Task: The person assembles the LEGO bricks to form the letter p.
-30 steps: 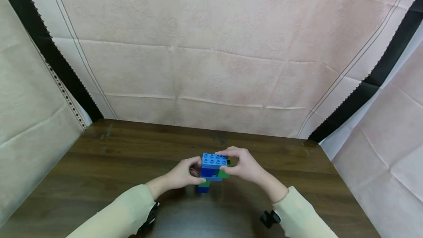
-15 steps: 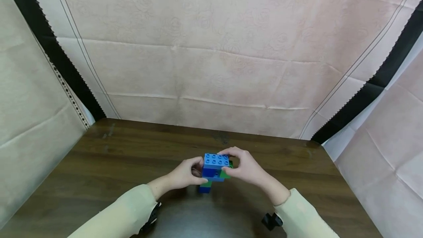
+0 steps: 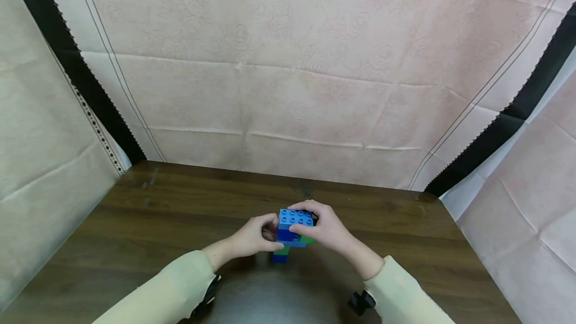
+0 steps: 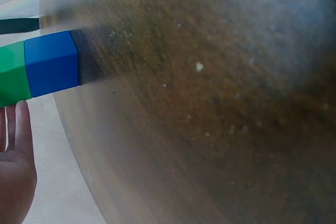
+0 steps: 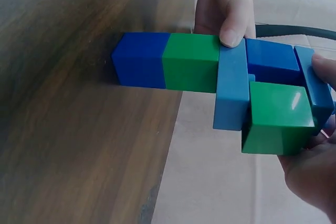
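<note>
A small tower of toy building bricks stands upright on the table. Its top light blue brick (image 3: 294,217) shows studs. In the right wrist view, a dark blue brick (image 5: 139,60) forms the base, then come a green brick (image 5: 191,64) and a light blue flat brick (image 5: 231,90). Above that, another dark blue brick (image 5: 273,53) and another green brick (image 5: 281,106) sit side by side under the top one. My left hand (image 3: 249,236) grips the tower low from the left, thumb on the near side. My right hand (image 3: 326,226) pinches the top brick between thumb and fingers.
The dark wooden table (image 3: 180,204) runs back to a pale patterned cloth wall (image 3: 279,89). Cloth side walls with black edging rise at left and right. A black wrist device (image 3: 361,303) sits by my right sleeve.
My right hand has shifted left along the tower; its thumb now lies across the near face of the top brick. The left hand keeps its hold and the tower still stands.
</note>
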{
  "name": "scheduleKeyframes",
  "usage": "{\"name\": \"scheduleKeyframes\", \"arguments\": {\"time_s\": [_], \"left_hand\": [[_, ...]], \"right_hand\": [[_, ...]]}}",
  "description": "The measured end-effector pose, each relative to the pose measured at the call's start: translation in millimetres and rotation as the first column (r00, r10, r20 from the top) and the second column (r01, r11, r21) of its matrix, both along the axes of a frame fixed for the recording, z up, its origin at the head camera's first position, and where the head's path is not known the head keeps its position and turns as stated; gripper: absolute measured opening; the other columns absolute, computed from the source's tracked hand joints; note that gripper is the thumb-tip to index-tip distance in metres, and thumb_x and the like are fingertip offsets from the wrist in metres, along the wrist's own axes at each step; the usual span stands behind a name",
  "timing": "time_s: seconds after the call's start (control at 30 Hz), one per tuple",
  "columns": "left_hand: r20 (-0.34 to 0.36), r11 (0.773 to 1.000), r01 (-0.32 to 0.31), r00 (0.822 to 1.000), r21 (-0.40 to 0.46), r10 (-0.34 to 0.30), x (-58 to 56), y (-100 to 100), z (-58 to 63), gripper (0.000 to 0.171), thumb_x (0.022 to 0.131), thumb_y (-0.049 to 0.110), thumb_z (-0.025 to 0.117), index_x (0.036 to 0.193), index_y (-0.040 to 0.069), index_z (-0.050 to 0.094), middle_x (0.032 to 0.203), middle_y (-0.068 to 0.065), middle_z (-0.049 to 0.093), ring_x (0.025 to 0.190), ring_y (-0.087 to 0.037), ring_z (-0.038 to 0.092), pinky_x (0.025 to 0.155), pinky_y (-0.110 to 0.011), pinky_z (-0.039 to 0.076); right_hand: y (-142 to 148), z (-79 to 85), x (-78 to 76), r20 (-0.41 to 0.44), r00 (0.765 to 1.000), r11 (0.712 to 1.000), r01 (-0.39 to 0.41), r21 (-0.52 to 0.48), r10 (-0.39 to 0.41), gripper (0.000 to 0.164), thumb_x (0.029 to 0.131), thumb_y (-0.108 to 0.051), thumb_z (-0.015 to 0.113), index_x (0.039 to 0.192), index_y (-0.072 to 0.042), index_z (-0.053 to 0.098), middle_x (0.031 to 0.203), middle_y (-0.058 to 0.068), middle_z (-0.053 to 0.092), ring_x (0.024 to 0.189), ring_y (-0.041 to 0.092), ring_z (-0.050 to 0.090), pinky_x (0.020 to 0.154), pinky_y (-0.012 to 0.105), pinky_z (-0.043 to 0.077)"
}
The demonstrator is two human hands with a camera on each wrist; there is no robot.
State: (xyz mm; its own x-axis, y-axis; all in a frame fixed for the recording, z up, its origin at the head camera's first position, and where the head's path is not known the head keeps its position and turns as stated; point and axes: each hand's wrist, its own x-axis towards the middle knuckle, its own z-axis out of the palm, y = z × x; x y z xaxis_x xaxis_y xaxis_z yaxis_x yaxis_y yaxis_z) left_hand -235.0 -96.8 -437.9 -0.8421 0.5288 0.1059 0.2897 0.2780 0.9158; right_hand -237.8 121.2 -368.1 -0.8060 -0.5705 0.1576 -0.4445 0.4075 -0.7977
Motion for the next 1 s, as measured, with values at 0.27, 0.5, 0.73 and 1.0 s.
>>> {"name": "scheduleKeyframes", "arguments": {"time_s": [0.27, 0.5, 0.73, 1.0], "left_hand": [[-0.007, 1.0, 0.003, 1.0, -0.016, -0.003, -0.4, -0.1, 0.2, 0.029, 0.084, 0.018, 0.07, 0.106, 0.008, 0.053, 0.104, -0.008, 0.062, 0.095, -0.017, 0.06, 0.085, -0.029, 0.053], [-0.002, 1.0, 0.004, 1.0, -0.008, -0.004, 0.7, -1.0, 2.7, 0.029, 0.084, 0.019, 0.069, 0.106, 0.008, 0.053, 0.104, -0.007, 0.062, 0.095, -0.016, 0.06, 0.085, -0.03, 0.053], [-0.007, 1.0, 0.005, 1.0, -0.021, -0.005, -0.9, -0.2, 2.0, 0.029, 0.085, 0.019, 0.069, 0.106, 0.008, 0.053, 0.104, -0.007, 0.062, 0.095, -0.017, 0.06, 0.085, -0.031, 0.053], [-0.008, 1.0, 0.007, 1.0, -0.014, -0.007, 0.8, 0.1, 3.9, 0.032, 0.085, 0.019, 0.069, 0.11, 0.007, 0.054, 0.104, -0.008, 0.062, 0.094, -0.017, 0.06, 0.085, -0.033, 0.053]], "right_hand": [[-1.0, -1.7, -2.8, -0.06, 0.998, 1.0, -0.018, -0.003, 0.018, 0.035, 0.083, -0.025, 0.071, 0.115, -0.014, 0.065, 0.107, 0.005, 0.064, 0.088, 0.017, 0.054, 0.073, 0.025, 0.05], [-1.8, 0.5, -4.5, -0.116, 0.992, 0.999, -0.035, 0.036, 0.039, 0.037, 0.082, -0.026, 0.072, 0.115, -0.01, 0.065, 0.1, 0.003, 0.063, 0.085, 0.014, 0.053, 0.072, 0.023, 0.051], [-2.0, 4.9, -5.1, -0.134, 0.99, 0.996, -0.041, 0.078, 0.052, 0.036, 0.083, -0.024, 0.071, 0.114, -0.009, 0.065, 0.098, 0.001, 0.062, 0.084, 0.013, 0.054, 0.071, 0.022, 0.051], [-4.3, 15.3, -3.7, -0.178, 0.98, 0.985, -0.066, 0.16, 0.094, 0.034, 0.084, -0.023, 0.07, 0.112, -0.007, 0.066, 0.097, 0.003, 0.063, 0.087, 0.013, 0.054, 0.07, 0.017, 0.051]]}}
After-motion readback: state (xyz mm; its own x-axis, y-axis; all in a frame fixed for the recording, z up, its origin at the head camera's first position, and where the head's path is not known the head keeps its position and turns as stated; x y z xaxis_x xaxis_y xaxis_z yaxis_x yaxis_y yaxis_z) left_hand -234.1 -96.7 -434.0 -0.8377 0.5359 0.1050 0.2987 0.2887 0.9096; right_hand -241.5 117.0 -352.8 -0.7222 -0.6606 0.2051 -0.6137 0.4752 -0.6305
